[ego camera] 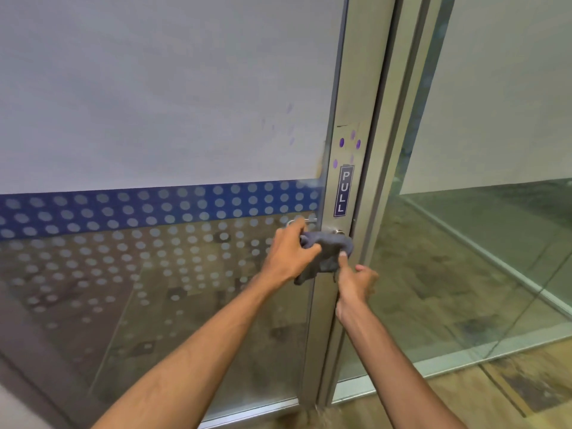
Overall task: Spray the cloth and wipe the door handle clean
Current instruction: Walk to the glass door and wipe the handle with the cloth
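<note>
Two bare arms come up from the bottom of the view, closest to us, and reach for a big glass door (154, 119) with a frosted top, a blue band of dots (154, 202) and a metal frame (349, 103). A small PULL sign (344, 191) sits on that frame, just above the door handle (305, 222). The handle is a shiny metal bar, hard and smooth, and most of it is hidden. The grey cloth (328, 252) is bunched over the round part of the handle, by the frame. It looks soft, light and floppy, so it should squash easily around the bar, and it is best held in a bunch so it does not slip off the smooth metal. The left hand (289, 252) is curled tight, gripping the cloth on its left side, with its knuckles touching the bar. The right hand (356, 280) comes from below, its wrist bent up, and its thumb presses the cloth at the lower right while its other fingers hang loose and curled. No spray bottle can be seen here. This looks like the wiping part of the job.
</note>
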### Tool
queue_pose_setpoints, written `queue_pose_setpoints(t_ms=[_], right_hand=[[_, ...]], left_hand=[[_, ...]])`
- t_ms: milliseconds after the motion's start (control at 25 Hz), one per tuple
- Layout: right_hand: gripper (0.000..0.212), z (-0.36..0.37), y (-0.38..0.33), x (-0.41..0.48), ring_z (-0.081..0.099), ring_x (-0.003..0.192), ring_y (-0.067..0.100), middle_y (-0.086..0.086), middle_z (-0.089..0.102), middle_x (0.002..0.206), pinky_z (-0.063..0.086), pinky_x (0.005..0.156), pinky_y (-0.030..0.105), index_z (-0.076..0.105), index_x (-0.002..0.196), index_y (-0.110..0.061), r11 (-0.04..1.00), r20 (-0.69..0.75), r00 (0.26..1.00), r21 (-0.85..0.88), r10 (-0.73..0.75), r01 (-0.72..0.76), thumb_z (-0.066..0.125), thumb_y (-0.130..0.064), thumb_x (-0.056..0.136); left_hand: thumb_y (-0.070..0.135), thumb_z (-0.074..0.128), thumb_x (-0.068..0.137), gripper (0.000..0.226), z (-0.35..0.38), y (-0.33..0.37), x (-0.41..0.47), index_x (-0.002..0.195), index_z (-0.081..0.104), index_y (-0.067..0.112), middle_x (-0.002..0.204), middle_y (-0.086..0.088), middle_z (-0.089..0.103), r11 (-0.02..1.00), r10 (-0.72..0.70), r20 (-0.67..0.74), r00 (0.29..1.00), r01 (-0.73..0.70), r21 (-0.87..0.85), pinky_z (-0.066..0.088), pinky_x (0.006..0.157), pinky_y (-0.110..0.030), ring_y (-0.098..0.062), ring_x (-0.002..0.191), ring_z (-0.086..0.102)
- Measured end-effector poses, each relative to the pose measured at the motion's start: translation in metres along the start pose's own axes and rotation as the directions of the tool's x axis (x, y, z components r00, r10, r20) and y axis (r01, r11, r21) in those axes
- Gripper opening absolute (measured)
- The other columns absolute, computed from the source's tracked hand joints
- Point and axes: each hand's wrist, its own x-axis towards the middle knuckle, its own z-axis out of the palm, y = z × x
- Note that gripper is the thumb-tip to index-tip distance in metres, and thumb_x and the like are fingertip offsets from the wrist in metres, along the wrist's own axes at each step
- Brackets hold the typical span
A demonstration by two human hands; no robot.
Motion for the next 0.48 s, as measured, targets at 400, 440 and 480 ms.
queue_pose_setpoints(t_ms=[400, 440, 480], right_hand=[[0.037, -0.021, -0.074, 0.054, 0.074, 0.072, 0.026, 0.017, 0.075, 0.084, 0.061, 0.064, 0.038, 0.059, 0.114, 0.001, 0.641, 0.739, 0.672, 0.493, 0.047, -0.588, 0.047, -0.029, 0.096], [0.036, -0.022, -0.074, 0.058, 0.074, 0.077, 0.029, 0.02, 0.075, 0.089, 0.061, 0.066, 0.04, 0.058, 0.113, 0.002, 0.648, 0.754, 0.655, 0.479, 0.042, -0.593, 0.045, -0.027, 0.096], [0.037, -0.023, -0.074, 0.062, 0.072, 0.089, 0.032, 0.021, 0.073, 0.1, 0.061, 0.075, 0.042, 0.056, 0.118, 0.002, 0.661, 0.76, 0.649, 0.464, 0.045, -0.59, 0.045, -0.026, 0.096]], left_hand=[[0.026, 0.073, 0.079, 0.031, 0.038, 0.026, 0.038, 0.105, 0.065, 0.011, 0.096, -0.002, 0.072, 0.633, 0.618, 0.228, 0.752, -0.648, 0.424, 0.052, 0.08, -0.029, -0.019, 0.087, 0.068], [0.031, 0.071, 0.08, 0.038, 0.038, 0.017, 0.039, 0.11, 0.065, 0.01, 0.104, -0.003, 0.072, 0.656, 0.594, 0.237, 0.769, -0.633, 0.412, 0.051, 0.092, -0.032, -0.02, 0.095, 0.067], [0.04, 0.068, 0.081, 0.046, 0.038, 0.006, 0.038, 0.115, 0.064, 0.009, 0.112, -0.005, 0.07, 0.673, 0.568, 0.228, 0.791, -0.606, 0.424, 0.048, 0.1, -0.038, -0.02, 0.104, 0.066]])
